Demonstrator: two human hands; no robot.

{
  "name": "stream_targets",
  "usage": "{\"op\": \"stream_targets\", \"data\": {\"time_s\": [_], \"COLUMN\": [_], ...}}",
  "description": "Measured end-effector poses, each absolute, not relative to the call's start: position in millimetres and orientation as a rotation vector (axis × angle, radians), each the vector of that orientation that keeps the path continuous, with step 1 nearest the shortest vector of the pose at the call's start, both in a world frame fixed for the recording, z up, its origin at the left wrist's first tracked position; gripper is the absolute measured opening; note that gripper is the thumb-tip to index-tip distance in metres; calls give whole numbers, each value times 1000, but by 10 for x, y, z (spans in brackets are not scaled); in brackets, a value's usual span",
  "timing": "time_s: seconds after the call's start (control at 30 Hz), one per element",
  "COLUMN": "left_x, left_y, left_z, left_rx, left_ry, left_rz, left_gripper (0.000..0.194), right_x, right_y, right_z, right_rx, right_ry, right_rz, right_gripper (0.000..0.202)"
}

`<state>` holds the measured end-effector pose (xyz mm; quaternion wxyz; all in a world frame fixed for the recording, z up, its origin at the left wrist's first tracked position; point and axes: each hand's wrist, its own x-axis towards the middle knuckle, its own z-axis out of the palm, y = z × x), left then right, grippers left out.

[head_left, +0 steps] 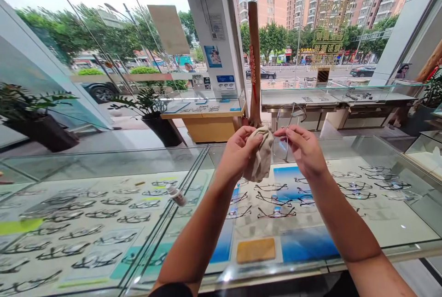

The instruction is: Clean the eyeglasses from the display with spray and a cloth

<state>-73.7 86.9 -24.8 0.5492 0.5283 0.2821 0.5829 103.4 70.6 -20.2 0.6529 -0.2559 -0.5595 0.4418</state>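
Observation:
Above the glass display case, my left hand (241,147) is closed on a light grey-beige cloth (261,159), which hangs down from the fingers. Just to its right, my right hand (304,147) pinches a pair of thin-framed glasses (287,149) between thumb and fingers. The glasses are tilted, one lens hanging below the fingertips and the other parts rising above them. The cloth and the glasses are close together; whether they touch is hard to tell.
A small white bottle (177,195) lies on the glass counter (196,168) at the left. Rows of glasses fill the case beneath. Beyond are a wooden post (254,57), a potted plant (159,126) and further showcases (209,126).

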Motion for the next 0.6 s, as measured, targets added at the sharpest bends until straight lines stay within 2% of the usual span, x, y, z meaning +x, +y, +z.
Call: {"op": "stream_targets", "data": {"time_s": [0.37, 0.6], "left_x": [-759, -785], "left_y": [762, 837], "left_z": [-239, -265], "left_rx": [1424, 1278], "left_ry": [703, 613], "left_rz": [1303, 1124], "left_gripper": [37, 46], "right_x": [1031, 1023], "right_y": [687, 823], "right_z": [-234, -294], "right_rx": [-578, -560], "right_ry": [-1283, -1244], "right_rz": [1049, 1100], "right_gripper": [22, 29]}}
